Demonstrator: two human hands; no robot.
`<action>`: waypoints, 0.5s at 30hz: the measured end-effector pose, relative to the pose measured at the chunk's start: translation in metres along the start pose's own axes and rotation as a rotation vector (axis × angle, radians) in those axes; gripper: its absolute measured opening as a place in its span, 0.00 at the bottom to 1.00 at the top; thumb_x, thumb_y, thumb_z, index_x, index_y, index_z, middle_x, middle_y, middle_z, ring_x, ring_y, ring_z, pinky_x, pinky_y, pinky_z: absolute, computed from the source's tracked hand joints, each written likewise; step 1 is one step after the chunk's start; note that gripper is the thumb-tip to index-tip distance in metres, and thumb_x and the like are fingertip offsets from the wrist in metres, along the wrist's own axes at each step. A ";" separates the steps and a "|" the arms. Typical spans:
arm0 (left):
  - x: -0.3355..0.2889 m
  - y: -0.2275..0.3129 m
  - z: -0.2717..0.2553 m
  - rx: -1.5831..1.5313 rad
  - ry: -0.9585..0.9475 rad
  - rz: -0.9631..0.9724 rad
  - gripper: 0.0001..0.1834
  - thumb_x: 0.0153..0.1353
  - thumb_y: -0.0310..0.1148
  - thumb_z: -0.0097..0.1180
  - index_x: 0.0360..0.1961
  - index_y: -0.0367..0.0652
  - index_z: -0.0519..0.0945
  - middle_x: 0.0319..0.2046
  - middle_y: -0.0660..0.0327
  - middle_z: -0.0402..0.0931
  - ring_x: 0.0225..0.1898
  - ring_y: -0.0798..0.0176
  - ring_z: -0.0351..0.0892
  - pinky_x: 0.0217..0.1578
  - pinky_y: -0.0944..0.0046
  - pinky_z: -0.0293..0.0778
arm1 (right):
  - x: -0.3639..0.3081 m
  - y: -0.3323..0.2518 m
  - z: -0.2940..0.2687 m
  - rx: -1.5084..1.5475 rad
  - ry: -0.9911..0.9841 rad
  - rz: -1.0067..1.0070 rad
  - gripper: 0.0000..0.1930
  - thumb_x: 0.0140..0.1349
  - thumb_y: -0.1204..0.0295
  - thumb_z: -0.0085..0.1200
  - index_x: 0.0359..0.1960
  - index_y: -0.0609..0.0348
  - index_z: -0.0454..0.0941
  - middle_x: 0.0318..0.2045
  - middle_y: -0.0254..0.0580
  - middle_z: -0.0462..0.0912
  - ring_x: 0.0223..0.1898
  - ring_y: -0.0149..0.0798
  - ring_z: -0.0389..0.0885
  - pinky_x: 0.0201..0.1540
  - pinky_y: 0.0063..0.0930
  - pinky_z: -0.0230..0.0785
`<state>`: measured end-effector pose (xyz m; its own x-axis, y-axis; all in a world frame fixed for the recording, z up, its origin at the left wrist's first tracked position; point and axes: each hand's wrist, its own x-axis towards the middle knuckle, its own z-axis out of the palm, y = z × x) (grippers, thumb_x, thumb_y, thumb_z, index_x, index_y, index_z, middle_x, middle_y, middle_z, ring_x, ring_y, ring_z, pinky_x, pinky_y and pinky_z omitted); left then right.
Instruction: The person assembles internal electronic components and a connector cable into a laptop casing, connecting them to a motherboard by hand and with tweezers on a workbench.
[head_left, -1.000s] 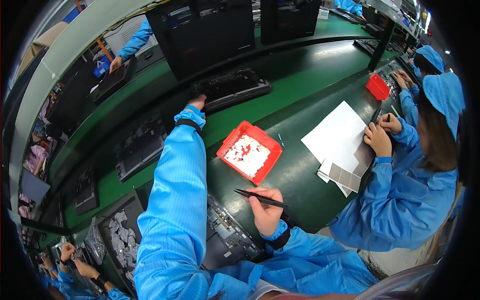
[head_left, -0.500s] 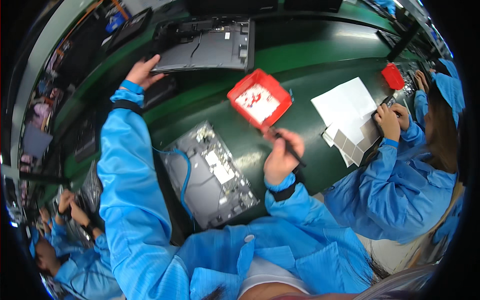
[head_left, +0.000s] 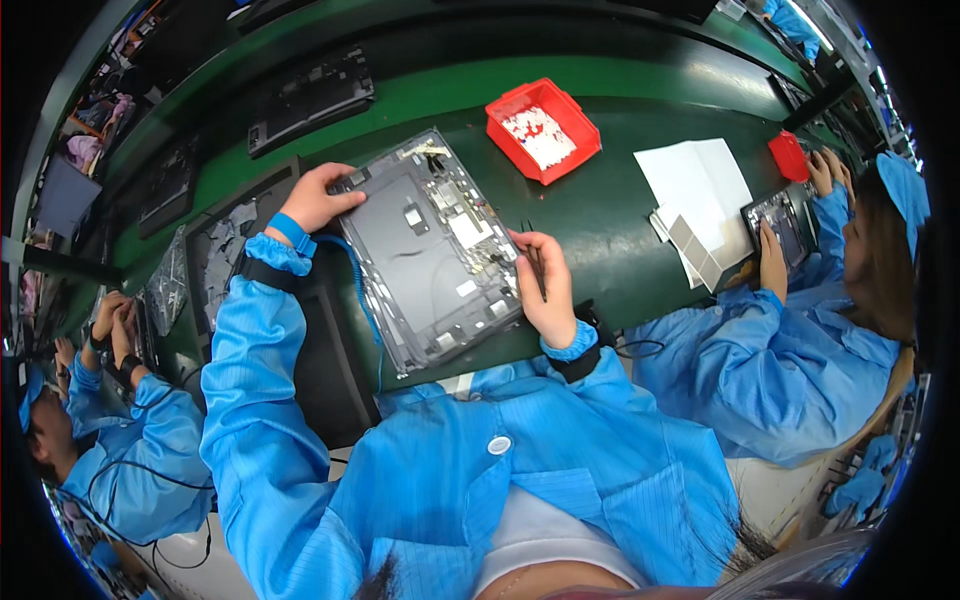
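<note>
An opened grey laptop base (head_left: 420, 250) with its inner parts showing lies on the green bench in front of me. My left hand (head_left: 318, 197) grips its far left corner. My right hand (head_left: 543, 285) rests on the base's right edge and holds black tweezers (head_left: 534, 262) between the fingers, tips pointing away from me. A blue coiled cord (head_left: 355, 285) runs from my left wrist strap along the base's left side.
A red bin (head_left: 543, 130) with small white parts stands beyond the base. White sheets (head_left: 697, 185) lie to the right, by a co-worker's hands (head_left: 770, 262) on another device. More laptop bases (head_left: 308, 95) sit on the far belt. Another person (head_left: 110, 330) works at my left.
The view swung down toward me. My left hand came back from the far belt and brought the laptop base closer. My right hand, still holding the tweezers, moved from near the red bin onto the base's edge.
</note>
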<state>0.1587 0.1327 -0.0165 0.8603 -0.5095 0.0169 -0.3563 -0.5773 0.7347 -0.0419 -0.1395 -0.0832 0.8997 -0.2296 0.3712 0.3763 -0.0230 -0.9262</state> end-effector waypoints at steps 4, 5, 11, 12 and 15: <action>-0.008 0.032 0.021 0.445 0.341 0.196 0.19 0.43 0.30 0.64 0.41 0.42 0.79 0.42 0.55 0.74 0.45 0.55 0.71 0.48 0.62 0.66 | 0.000 -0.004 0.015 0.025 0.049 -0.054 0.16 0.61 0.85 0.37 0.51 0.67 0.61 0.50 0.48 0.69 0.55 0.37 0.68 0.57 0.26 0.58; -0.014 0.048 0.032 0.716 0.520 0.331 0.17 0.43 0.28 0.62 0.39 0.45 0.80 0.42 0.55 0.73 0.46 0.52 0.70 0.49 0.60 0.65 | -0.003 -0.003 0.014 0.022 0.061 -0.041 0.15 0.61 0.84 0.37 0.51 0.66 0.61 0.50 0.48 0.69 0.55 0.38 0.67 0.57 0.27 0.58; -0.047 0.120 0.104 0.402 -0.082 0.663 0.08 0.43 0.29 0.58 0.29 0.45 0.81 0.32 0.57 0.73 0.38 0.50 0.70 0.39 0.55 0.68 | 0.004 -0.026 -0.017 -0.452 0.205 -0.377 0.07 0.57 0.74 0.48 0.36 0.61 0.74 0.54 0.56 0.66 0.57 0.54 0.63 0.59 0.41 0.53; -0.050 0.120 0.115 0.417 -0.040 0.659 0.07 0.44 0.30 0.59 0.28 0.45 0.81 0.30 0.56 0.73 0.35 0.50 0.70 0.38 0.54 0.68 | 0.004 -0.026 -0.027 -0.514 0.178 -0.380 0.05 0.55 0.75 0.48 0.32 0.61 0.74 0.47 0.53 0.72 0.54 0.54 0.65 0.58 0.43 0.54; -0.055 0.115 0.121 0.383 0.009 0.518 0.03 0.44 0.29 0.59 0.21 0.42 0.80 0.21 0.53 0.72 0.30 0.48 0.69 0.33 0.53 0.66 | 0.007 -0.015 -0.041 -0.525 -0.014 -0.492 0.02 0.48 0.77 0.50 0.23 0.58 0.70 0.28 0.45 0.72 0.33 0.50 0.70 0.40 0.42 0.63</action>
<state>0.0266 0.0168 -0.0151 0.5445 -0.7788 0.3114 -0.8298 -0.4460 0.3354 -0.0506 -0.1807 -0.0699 0.6574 -0.0601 0.7511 0.5859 -0.5861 -0.5597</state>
